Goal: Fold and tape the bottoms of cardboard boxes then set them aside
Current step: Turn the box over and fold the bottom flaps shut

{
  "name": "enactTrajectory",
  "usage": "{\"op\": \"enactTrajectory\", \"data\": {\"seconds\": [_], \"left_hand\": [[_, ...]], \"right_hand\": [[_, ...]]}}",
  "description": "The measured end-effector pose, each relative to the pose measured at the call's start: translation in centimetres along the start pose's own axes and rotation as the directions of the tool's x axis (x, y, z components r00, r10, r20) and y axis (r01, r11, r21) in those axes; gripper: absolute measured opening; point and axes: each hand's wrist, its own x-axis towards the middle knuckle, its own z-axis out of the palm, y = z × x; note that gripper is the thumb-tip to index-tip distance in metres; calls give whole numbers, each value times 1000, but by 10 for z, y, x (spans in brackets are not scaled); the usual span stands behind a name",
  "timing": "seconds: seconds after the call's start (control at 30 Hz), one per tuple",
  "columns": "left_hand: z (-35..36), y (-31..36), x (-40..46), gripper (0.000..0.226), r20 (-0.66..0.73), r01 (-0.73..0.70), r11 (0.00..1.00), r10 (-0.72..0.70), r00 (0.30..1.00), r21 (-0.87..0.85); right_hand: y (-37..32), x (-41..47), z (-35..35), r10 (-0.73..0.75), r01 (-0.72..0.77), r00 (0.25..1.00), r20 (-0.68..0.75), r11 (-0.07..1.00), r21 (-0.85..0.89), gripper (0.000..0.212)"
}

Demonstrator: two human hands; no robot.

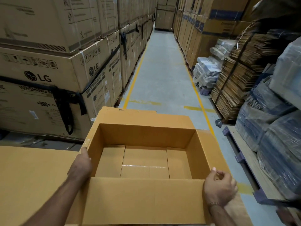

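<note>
Ahead, stacked cartons [48, 66] flank held box [143, 160].

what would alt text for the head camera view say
A person's two hands hold an open cardboard box by its sides, left hand on the left wall, right hand at the right corner; clear tape shows on its folded bottom. Ahead, a warehouse aisle runs between stacked cartons and bundled flat cardboard.

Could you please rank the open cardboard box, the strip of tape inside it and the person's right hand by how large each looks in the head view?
1. Open cardboard box, by far the largest.
2. Right hand.
3. Strip of tape, though it lies farther from the camera, so this is only apparent size.
</note>
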Motion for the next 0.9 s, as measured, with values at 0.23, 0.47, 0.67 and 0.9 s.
{"op": "enactTrajectory", "data": {"seconds": [0.23, 0.47, 0.67, 0.9], "left_hand": [[-4, 9, -19, 122, -205, 473, 817, -551, 809, -329], [12, -37, 0, 136, 432, 656, 409, -516, 740, -634], [-15, -58, 16, 155, 383, 595, 562, -458, 802, -575], [-128, 36, -38, 85, 381, 392, 617, -156, 911, -683]], "right_hand": [[3, -7, -17, 315, -331, 923, 220, 943, 35, 43], [17, 27, -25, 355, -497, 781, 514, 852, 167, 70], [-17, 42, -61, 130, -532, 642, 756, 785, 316, 73], [-43, 56, -62, 1, -608, 674, 738, 569, 554, 69]]}}
